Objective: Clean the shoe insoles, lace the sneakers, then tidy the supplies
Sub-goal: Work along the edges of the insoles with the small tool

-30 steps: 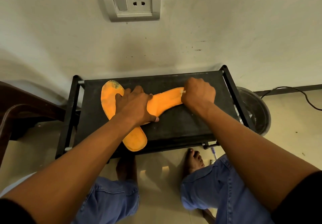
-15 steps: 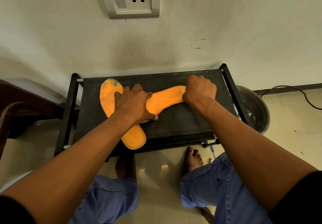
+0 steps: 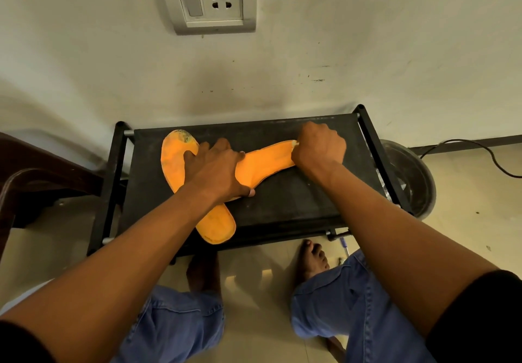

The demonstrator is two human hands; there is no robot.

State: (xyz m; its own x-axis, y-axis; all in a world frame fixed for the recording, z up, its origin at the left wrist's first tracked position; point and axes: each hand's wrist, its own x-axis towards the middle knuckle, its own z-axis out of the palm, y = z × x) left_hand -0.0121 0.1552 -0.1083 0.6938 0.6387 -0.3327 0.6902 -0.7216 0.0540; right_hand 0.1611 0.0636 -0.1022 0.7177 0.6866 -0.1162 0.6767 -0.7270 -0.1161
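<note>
Insoles: two orange, crossed on black rack top, left half. Lower insole runs far-left corner to near edge; upper insole across it. L hand fingers spread, pressing down at the crossing. R hand fisted at upper insole's far tip, gripping sth small & pale; can't tell what.

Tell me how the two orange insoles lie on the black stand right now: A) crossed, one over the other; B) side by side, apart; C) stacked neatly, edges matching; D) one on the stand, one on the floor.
A: the two insoles cross under the left hand, which presses them down on the stand, while the right hand grips something small and pale at one insole's far end.
</note>
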